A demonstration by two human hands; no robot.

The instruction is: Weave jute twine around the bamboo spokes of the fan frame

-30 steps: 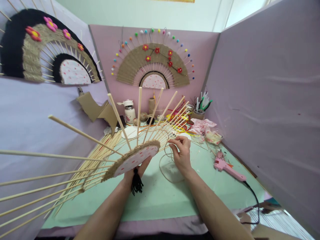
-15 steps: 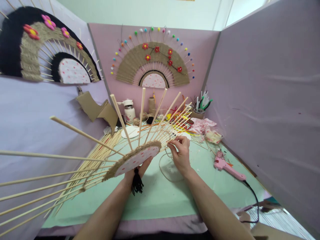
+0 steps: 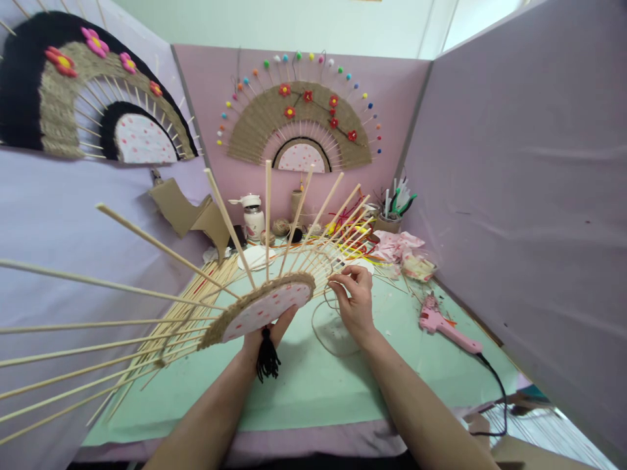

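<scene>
A half-round fan [image 3: 264, 305] is spreading sticks [image 3: 268, 222] around its dotted centre [image 3: 259, 314], black tassel [image 3: 267, 359] dangling; the left hand [image 3: 281, 324] is gripping it, the right hand [image 3: 356, 300] pinching twine [image 3: 337, 354].

no readable text, no legible labels, brands, numbers or signs

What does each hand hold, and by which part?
Left hand: the fan frame, low on its dotted base. Right hand: the twine, pinched near the frame.

Bare forearms [image 3: 414, 398]; something dark [image 3: 294, 465], perhaps clothing, at the bottom edge.
</scene>
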